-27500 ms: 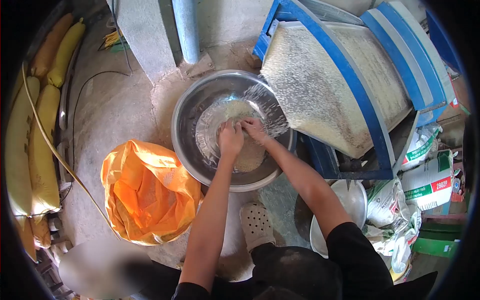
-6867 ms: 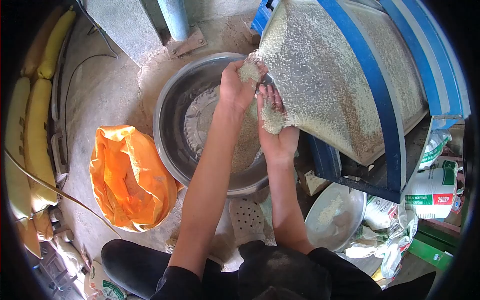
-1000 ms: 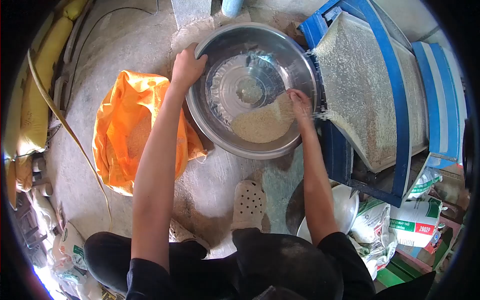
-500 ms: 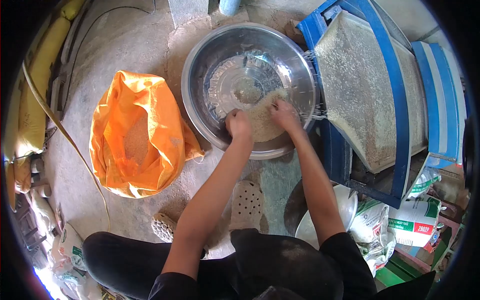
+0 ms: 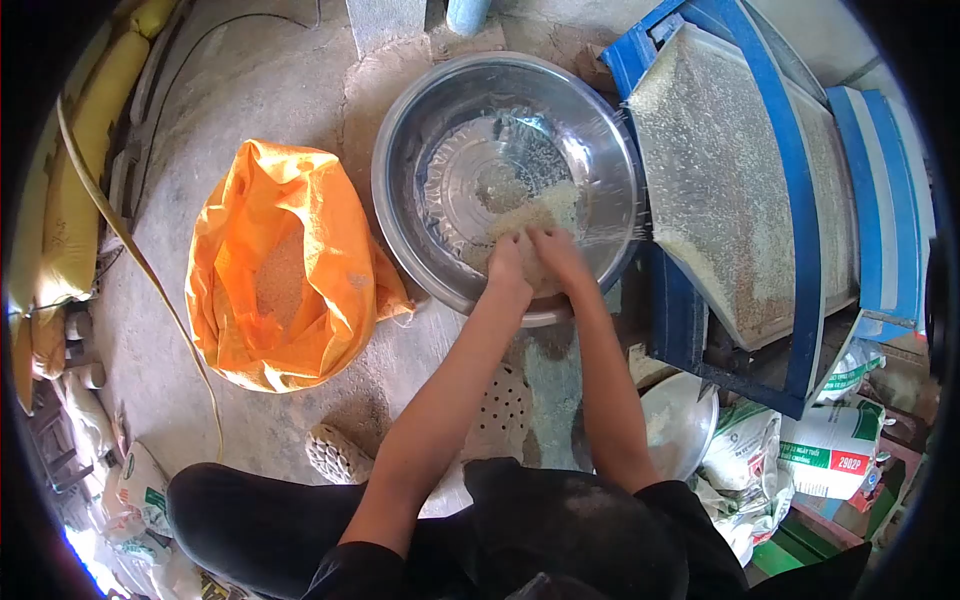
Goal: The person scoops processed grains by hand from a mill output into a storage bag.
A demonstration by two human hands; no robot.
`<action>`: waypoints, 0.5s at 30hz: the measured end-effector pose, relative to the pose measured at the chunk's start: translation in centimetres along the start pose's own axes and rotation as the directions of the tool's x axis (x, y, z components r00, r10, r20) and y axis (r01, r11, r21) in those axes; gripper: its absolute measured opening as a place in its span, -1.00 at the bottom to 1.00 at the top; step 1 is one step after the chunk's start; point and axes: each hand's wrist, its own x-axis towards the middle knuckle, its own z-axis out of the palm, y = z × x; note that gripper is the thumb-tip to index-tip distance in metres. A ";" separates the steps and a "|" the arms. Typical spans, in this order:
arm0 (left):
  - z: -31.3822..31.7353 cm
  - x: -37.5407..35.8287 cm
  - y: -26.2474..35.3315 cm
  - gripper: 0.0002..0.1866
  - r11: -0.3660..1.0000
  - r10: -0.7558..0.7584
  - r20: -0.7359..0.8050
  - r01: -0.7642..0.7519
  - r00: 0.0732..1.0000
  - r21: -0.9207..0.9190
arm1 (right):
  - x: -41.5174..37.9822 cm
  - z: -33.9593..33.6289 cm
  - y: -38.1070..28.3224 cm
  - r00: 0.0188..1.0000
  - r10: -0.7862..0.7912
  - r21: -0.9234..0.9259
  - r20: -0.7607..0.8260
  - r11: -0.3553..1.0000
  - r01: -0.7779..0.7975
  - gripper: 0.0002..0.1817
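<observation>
A wide steel basin (image 5: 410,150) stands on the floor with a heap of pale grain (image 5: 555,210) in its near right part. My left hand (image 5: 510,262) rests on the near side of the heap, fingers bent into the grain. Right beside it, my right hand (image 5: 560,255) also touches the heap, its fingertips curled down. Whether either hand holds grain is hidden. From the grain-covered sloping tray (image 5: 710,180) of a blue-framed machine (image 5: 795,200), grains fly over the basin's right rim.
An open orange sack (image 5: 340,230) with grain inside stands left of the basin. A metal bowl (image 5: 685,425) and printed sacks (image 5: 830,445) lie at the lower right. Yellow sacks (image 5: 85,170) line the left edge. A patterned shoe (image 5: 335,455) is on the floor.
My left hand has moved right and slightly down, and my right hand down and slightly left, so they are now close together. The heap's outline has changed. The view has shifted slightly.
</observation>
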 end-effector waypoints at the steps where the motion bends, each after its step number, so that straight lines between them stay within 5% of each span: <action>1: 0.4 -0.4 0.2 -0.64 1.000 0.001 0.001 -0.001 1.000 -0.001 | -0.4 -0.3 -0.6 0.998 0.050 0.212 -0.039 0.976 -0.040 -0.44; 2: 1.0 -0.9 0.3 -0.66 0.994 0.055 0.060 -0.049 0.997 -0.094 | -0.8 -0.6 -1.3 0.992 0.105 0.416 -0.066 0.907 -0.069 -0.48; 3: 1.5 -1.4 0.5 -0.68 0.978 0.114 0.115 -0.091 0.987 -0.188 | -1.5 -0.6 -2.3 0.992 0.103 0.416 -0.066 0.907 -0.067 -0.48; 5: 2.7 -3.2 1.3 -0.68 0.953 0.210 0.176 -0.162 0.962 -0.257 | -2.9 -0.1 -5.2 0.969 0.171 0.943 -0.178 0.311 0.118 -0.58; 9: 2.7 -5.6 3.8 -0.68 0.877 0.410 0.330 -0.268 0.850 -0.399 | -4.6 0.0 -10.0 0.950 0.232 0.970 -0.209 0.174 0.170 -0.63; 13: 1.3 -11.0 9.0 -0.69 0.826 0.509 0.318 -0.349 0.800 -0.443 | -8.3 1.3 -16.5 0.977 0.001 0.947 -0.211 0.248 0.204 -0.66; 15: -0.7 -12.3 11.6 -0.70 0.688 0.704 0.319 -0.500 0.634 -0.525 | -9.3 3.2 -19.7 0.980 -0.147 0.949 -0.137 0.264 0.172 -0.67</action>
